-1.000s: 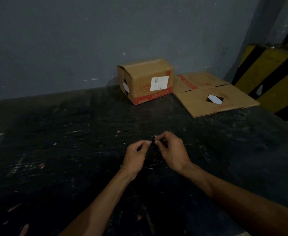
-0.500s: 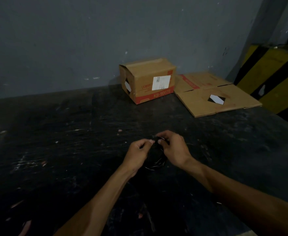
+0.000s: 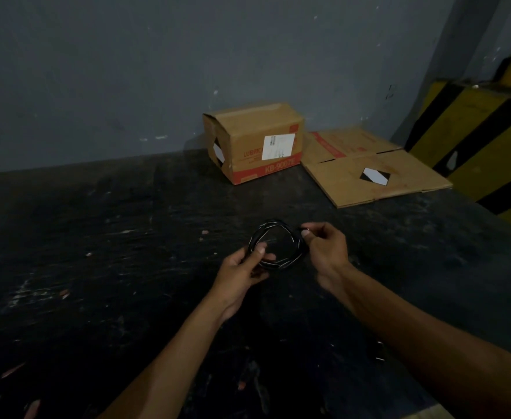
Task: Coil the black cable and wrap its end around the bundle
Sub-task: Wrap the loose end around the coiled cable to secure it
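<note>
The black cable forms a round coil of several loops, held just above the dark table. My left hand pinches the coil's near-left side between thumb and fingers. My right hand pinches the cable's end, a small metal-tipped plug, at the coil's right side. The scene is dim, so the loops show mainly by glints along them. Whether the coil touches the table cannot be told.
A closed cardboard box with red print stands at the back against the grey wall. A flattened cardboard sheet lies to its right. A yellow-and-black striped barrier stands beyond the table's right edge.
My hands have moved apart, and the coil now shows as an open ring between them. My right hand has shifted right with the cable end. The view has tilted slightly.
</note>
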Demonstrator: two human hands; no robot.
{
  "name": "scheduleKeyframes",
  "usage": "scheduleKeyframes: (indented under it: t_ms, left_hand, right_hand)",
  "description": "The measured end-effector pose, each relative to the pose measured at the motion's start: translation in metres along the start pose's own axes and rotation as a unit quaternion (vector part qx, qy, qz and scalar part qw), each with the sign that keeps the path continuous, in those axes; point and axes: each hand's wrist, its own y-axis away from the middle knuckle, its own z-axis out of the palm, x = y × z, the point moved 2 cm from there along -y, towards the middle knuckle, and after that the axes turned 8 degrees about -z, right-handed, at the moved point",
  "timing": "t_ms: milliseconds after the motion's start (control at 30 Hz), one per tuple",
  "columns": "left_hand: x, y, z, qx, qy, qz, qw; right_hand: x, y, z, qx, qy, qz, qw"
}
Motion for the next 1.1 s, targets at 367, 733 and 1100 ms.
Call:
scheduleKeyframes:
  t_ms: [367,733,1100]
  left_hand:
    - [-0.004,-0.009,0.004,0.012,0.158,-0.023,0.987]
    - [-0.023,-0.02,0.016,0.006,0.039,-0.042,0.998]
    - [-0.033,-0.023,0.012,0.007,-0.073,0.0,0.997]
  right_hand:
    - [0.044,0.009,-0.04,-0.156,0.002,0.1,0.983]
    - [0.107,-0.001,-0.143,-0.242,0.569,0.096,0.78]
    - [0.126,0.005,-0.141,-0.269,0.523,0.114,0.801]
